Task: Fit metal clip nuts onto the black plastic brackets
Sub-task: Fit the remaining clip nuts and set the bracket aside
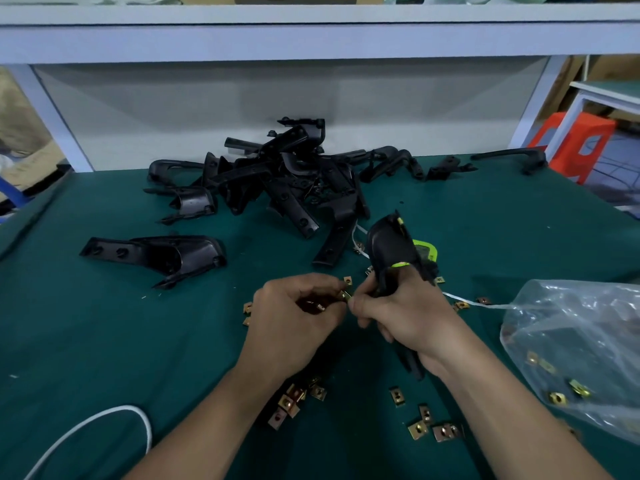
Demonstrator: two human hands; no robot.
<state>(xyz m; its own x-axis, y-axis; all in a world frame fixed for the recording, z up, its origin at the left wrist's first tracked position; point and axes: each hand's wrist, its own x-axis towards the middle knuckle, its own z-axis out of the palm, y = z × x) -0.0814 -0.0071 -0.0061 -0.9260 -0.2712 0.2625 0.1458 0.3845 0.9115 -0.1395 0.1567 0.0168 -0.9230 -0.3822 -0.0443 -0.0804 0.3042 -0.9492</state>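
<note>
my left hand (298, 313) has its fingers curled in, thumb and forefinger pinching a brass-coloured clip nut (344, 295). my right hand (405, 317) has its fingers wrapped round the lower stem of a black bracket (391, 251), which stands up out of my fist with its wide cupped end on top, near the middle of the green bench (104, 323). the nut sits right at the stem, by my right thumb; whether it touches i cannot tell. loose clip nuts (294, 401) lie near the front edge, under my wrists. a pile of brackets (287, 178) lies toward the back edge, a lone bracket (156, 254) toward the left edge. a clear bag (581, 341) holding more nuts sits at the right edge.
</note>
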